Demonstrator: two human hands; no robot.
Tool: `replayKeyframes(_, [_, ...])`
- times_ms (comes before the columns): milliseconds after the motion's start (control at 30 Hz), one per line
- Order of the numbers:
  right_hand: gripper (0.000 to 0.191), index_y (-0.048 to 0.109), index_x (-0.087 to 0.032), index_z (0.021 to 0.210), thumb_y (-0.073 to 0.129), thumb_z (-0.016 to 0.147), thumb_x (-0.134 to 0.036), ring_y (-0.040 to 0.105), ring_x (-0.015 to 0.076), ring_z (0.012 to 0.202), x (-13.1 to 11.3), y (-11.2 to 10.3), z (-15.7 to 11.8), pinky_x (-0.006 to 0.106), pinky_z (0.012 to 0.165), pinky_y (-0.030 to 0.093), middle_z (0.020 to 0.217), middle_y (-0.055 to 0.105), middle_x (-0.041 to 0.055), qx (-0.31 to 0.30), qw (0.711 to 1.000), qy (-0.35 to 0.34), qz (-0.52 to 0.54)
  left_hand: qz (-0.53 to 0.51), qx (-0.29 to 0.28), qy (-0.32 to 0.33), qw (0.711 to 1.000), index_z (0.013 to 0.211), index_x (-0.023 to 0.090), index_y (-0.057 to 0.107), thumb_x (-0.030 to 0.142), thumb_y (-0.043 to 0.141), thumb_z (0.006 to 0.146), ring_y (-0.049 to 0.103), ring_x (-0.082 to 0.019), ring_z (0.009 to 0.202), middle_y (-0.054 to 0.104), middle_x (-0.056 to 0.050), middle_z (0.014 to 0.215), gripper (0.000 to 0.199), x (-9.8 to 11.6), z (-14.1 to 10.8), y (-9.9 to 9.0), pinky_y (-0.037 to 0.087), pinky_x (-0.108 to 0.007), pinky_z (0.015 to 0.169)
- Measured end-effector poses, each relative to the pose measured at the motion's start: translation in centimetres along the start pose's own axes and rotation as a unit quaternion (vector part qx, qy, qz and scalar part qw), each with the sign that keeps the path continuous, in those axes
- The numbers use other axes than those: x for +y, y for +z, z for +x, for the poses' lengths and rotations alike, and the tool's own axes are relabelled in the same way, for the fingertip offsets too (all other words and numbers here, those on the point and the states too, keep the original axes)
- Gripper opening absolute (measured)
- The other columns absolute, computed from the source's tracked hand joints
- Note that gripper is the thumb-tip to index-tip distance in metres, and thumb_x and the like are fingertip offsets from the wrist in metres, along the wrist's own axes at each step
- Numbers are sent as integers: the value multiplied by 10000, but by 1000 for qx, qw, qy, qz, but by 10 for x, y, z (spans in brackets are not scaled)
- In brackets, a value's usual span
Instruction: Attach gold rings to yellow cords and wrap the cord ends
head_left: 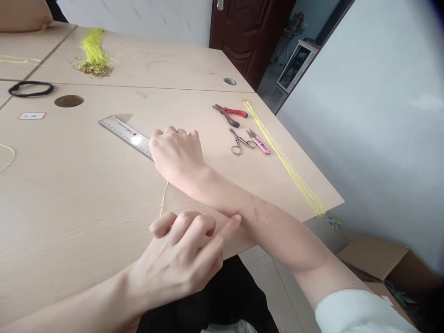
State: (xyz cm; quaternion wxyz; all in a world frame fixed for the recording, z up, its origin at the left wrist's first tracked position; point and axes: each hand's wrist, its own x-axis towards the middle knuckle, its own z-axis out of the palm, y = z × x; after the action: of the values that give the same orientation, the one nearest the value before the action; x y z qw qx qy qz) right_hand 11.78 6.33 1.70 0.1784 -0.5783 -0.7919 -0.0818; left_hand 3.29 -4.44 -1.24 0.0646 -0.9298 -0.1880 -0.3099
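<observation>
My left hand (189, 247) is in front, its index finger stretched out and touching my right forearm, the other fingers curled in. Whether anything is inside them is hidden. My right hand (178, 150) is closed, palm down, over the near end of a clear ruler (130, 135). What its fingers hold, if anything, is hidden. A thin yellow cord (163, 196) runs across the table between my two hands; both its ends are out of sight. Beyond my right forearm lie red-and-black pliers (231, 113), silver scissors (239, 140) and pink thread snips (259, 142).
A row of yellow cords (287, 164) lies along the right edge of the table (86, 199). Farther back are a bundle of yellow cords (93, 53), a black band (31, 89) and a label (32, 115). A cardboard box (376, 256) stands on the floor at right.
</observation>
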Motion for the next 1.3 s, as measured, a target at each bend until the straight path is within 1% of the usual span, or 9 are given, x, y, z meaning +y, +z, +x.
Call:
replayKeyframes(167, [238, 609, -62, 795, 386, 799, 24, 627, 253, 733, -2, 4, -2, 387, 667, 413, 790, 651, 151, 20, 1000, -5, -9, -9, 17, -18, 1000, 1136, 66, 551, 52, 568, 732, 421, -193, 693, 472, -65, 804, 404, -1, 2, -1, 369, -319, 564])
replayKeyframes(300, [268, 587, -94, 738, 361, 797, 37, 612, 235, 715, -4, 6, -4, 372, 664, 399, 760, 639, 136, 52, 998, -14, -32, -52, -3, -21, 998, 1107, 78, 562, 19, 545, 727, 441, -193, 692, 486, -62, 775, 385, 1, 4, -2, 376, -315, 564])
replayKeyframes(567, [317, 581, -103, 750, 309, 806, 51, 591, 229, 703, -12, 6, -8, 378, 657, 398, 739, 624, 126, 77, 995, -40, -42, -94, -20, -12, 995, 1149, 92, 545, 10, 546, 726, 423, -182, 686, 491, -48, 777, 431, 3, 1, -1, 349, -305, 573])
replayKeyframes(700, [352, 592, -109, 759, 293, 790, 74, 577, 204, 671, -18, 6, -13, 368, 647, 407, 731, 623, 110, 74, 995, -57, -40, -106, -15, -9, 994, 1174, 132, 538, 22, 526, 740, 399, -175, 666, 484, -39, 763, 448, 3, 0, 1, 332, -305, 577])
replayKeyframes(800, [359, 599, -110, 752, 296, 777, 81, 575, 198, 652, -22, 7, -16, 377, 636, 415, 729, 619, 110, 81, 994, -69, -36, -100, -29, 0, 995, 1212, 152, 523, 36, 527, 755, 387, -178, 664, 486, -34, 741, 472, 3, -1, 0, 334, -308, 590])
replayKeyframes(867, [369, 608, -110, 750, 294, 770, 83, 578, 197, 649, -23, 7, -17, 384, 631, 421, 730, 621, 116, 89, 992, -76, -39, -99, -33, 11, 994, 1184, 139, 541, 43, 535, 766, 388, -176, 657, 505, -32, 717, 430, 2, 0, -2, 337, -306, 590])
replayKeyframes(1033, [344, 600, -102, 714, 312, 753, 83, 575, 186, 618, -27, 7, -22, 392, 629, 427, 697, 608, 110, 100, 989, -102, -38, -105, -4, 34, 994, 1094, 119, 584, 59, 540, 795, 430, -153, 620, 561, -13, 661, 308, -1, 4, -4, 326, -296, 568])
replayKeyframes(1133, [330, 587, -76, 712, 310, 739, 102, 569, 182, 602, -32, 9, -26, 397, 640, 427, 676, 591, 101, 106, 987, -114, -33, -110, -1, 42, 993, 1072, 120, 592, 78, 517, 825, 474, -144, 627, 581, -6, 663, 261, -2, 2, -3, 333, -293, 571])
replayKeyframes(1300, [326, 590, -77, 710, 314, 749, 92, 563, 182, 601, -42, 10, -33, 416, 679, 423, 676, 593, 97, 124, 983, -137, -14, -118, 9, 70, 990, 1024, 99, 604, 83, 508, 839, 494, -157, 656, 588, -24, 689, 209, -1, -4, -3, 375, -294, 590])
